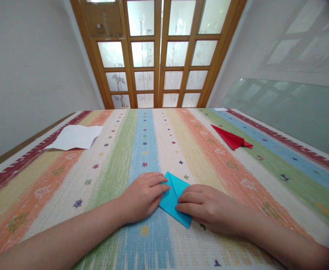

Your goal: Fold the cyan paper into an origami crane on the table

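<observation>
Left hand [144,195] grasped the left side of the blue paper [170,200], and right hand [206,206] grasped its right side; both thumbs' positions could not be confirmed. The paper lay folded on the striped tablecloth [105,165], a diagonal edge showing on top. Work appeared to be at a folding or creasing step; the next move would call for aligned edges and firm finger pressure. Beyond the paper to the right lay a folded red paper [229,138]; beyond it to the left, a creased white sheet [73,137]. Farther beyond stood glazed wooden doors [158,52].
</observation>
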The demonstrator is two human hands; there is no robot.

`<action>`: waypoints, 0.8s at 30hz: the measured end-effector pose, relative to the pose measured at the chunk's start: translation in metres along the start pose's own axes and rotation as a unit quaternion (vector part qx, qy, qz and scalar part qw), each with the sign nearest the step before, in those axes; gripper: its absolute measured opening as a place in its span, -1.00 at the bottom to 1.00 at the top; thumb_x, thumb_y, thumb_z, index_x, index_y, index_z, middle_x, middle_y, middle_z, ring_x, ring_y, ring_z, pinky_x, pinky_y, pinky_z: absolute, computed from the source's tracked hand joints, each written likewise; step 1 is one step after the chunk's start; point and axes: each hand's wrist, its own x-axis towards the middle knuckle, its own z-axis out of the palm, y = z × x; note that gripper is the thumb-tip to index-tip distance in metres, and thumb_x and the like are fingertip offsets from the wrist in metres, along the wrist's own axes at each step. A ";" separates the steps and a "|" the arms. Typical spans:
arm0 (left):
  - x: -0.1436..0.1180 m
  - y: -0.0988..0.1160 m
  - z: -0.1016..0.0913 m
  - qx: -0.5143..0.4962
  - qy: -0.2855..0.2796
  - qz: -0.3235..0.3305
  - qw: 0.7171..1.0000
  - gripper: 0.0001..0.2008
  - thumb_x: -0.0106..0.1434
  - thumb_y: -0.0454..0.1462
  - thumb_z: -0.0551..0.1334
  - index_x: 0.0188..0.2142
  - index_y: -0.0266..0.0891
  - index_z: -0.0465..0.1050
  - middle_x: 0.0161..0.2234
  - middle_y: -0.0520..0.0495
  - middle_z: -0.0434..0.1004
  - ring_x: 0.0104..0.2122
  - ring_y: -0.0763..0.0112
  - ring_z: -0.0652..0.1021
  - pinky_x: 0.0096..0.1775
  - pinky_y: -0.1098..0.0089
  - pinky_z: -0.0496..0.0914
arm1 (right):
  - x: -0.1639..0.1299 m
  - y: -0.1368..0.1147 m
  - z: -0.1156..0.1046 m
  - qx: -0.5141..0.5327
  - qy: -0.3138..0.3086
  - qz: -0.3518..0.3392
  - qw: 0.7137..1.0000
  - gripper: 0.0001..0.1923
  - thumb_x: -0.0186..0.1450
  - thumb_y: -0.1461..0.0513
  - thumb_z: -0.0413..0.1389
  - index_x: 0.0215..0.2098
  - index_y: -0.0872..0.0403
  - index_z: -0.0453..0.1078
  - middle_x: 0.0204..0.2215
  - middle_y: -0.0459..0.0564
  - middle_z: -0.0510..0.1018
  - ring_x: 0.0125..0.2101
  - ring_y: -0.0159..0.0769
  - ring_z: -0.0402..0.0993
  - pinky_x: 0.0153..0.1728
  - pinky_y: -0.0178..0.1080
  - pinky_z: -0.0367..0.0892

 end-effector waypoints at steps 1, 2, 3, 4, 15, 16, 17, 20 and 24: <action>-0.001 -0.001 -0.001 -0.004 0.007 -0.008 1.000 -0.70 0.35 -0.34 0.15 0.05 -0.22 0.47 0.09 -0.19 0.51 0.13 0.15 0.45 0.15 0.04 0.36 | 0.000 0.000 -0.001 -0.006 0.001 0.000 1.000 -0.76 0.43 0.34 0.03 -0.03 0.08 0.49 -0.28 0.07 0.63 -0.20 -0.23 0.52 -0.15 -0.18 0.40; -0.001 -0.001 -0.001 -0.008 0.015 -0.016 1.000 -0.69 0.34 -0.34 0.15 0.05 -0.22 0.47 0.09 -0.19 0.51 0.13 0.15 0.45 0.16 0.04 0.36 | 0.000 0.000 -0.001 -0.011 0.003 -0.001 1.000 -0.77 0.43 0.34 0.03 -0.04 0.08 0.49 -0.29 0.06 0.62 -0.21 -0.23 0.51 -0.15 -0.17 0.40; -0.002 -0.002 -0.001 -0.010 0.024 -0.022 0.999 -0.69 0.34 -0.34 0.16 0.06 -0.23 0.46 0.10 -0.19 0.50 0.13 0.15 0.45 0.17 0.03 0.35 | 0.001 0.000 -0.002 -0.015 0.007 -0.003 1.000 -0.78 0.43 0.33 0.04 -0.06 0.07 0.49 -0.30 0.05 0.62 -0.22 -0.23 0.51 -0.14 -0.17 0.39; -0.002 -0.003 -0.001 -0.011 0.032 -0.028 0.999 -0.69 0.34 -0.33 0.16 0.06 -0.23 0.46 0.10 -0.20 0.50 0.13 0.15 0.46 0.17 0.02 0.35 | 0.001 0.000 -0.003 -0.019 0.012 -0.005 1.000 -0.79 0.43 0.33 0.04 -0.07 0.06 0.50 -0.31 0.04 0.61 -0.22 -0.24 0.50 -0.11 -0.15 0.38; 0.002 -0.002 -0.004 -0.007 -0.101 -0.019 0.995 -0.59 0.41 -0.21 0.13 0.21 -0.24 0.33 0.20 -0.21 0.42 0.22 0.13 0.38 0.24 0.01 0.25 | -0.003 0.021 -0.006 -0.022 0.052 0.021 0.998 -0.77 0.43 0.35 0.00 -0.12 0.04 0.49 -0.28 -0.02 0.62 -0.11 -0.17 0.42 0.10 0.03 0.21; 0.002 -0.001 -0.005 -0.004 -0.110 -0.012 0.994 -0.59 0.42 -0.19 0.13 0.21 -0.24 0.34 0.19 -0.21 0.43 0.21 0.12 0.39 0.24 0.00 0.24 | -0.003 0.024 -0.004 -0.015 0.051 0.027 0.998 -0.76 0.43 0.37 -0.01 -0.12 0.04 0.49 -0.27 -0.01 0.62 -0.12 -0.17 0.43 0.07 0.01 0.23; 0.002 0.000 -0.006 -0.002 -0.114 -0.006 0.993 -0.60 0.42 -0.18 0.13 0.20 -0.23 0.35 0.18 -0.21 0.44 0.20 0.11 0.40 0.23 -0.01 0.24 | -0.004 0.027 -0.003 -0.006 0.050 0.035 0.998 -0.74 0.43 0.38 -0.02 -0.13 0.04 0.50 -0.27 -0.01 0.62 -0.12 -0.18 0.43 0.04 -0.01 0.26; 0.002 0.001 -0.008 0.002 -0.118 0.006 0.993 -0.60 0.41 -0.15 0.14 0.17 -0.20 0.39 0.17 -0.21 0.44 0.17 0.08 0.41 0.21 -0.02 0.26 | -0.006 0.033 0.000 0.023 0.045 0.053 0.997 -0.71 0.42 0.39 -0.03 -0.14 0.04 0.51 -0.24 0.00 0.63 -0.10 -0.20 0.45 -0.01 -0.07 0.30; 0.000 0.001 -0.008 0.003 -0.121 0.013 0.993 -0.60 0.40 -0.11 0.14 0.18 -0.14 0.40 0.18 -0.21 0.42 0.17 0.05 0.40 0.19 -0.04 0.27 | -0.007 0.031 -0.006 0.058 0.026 0.074 0.995 -0.74 0.41 0.35 0.01 -0.08 0.03 0.53 -0.19 0.04 0.62 -0.06 -0.19 0.46 0.00 -0.08 0.31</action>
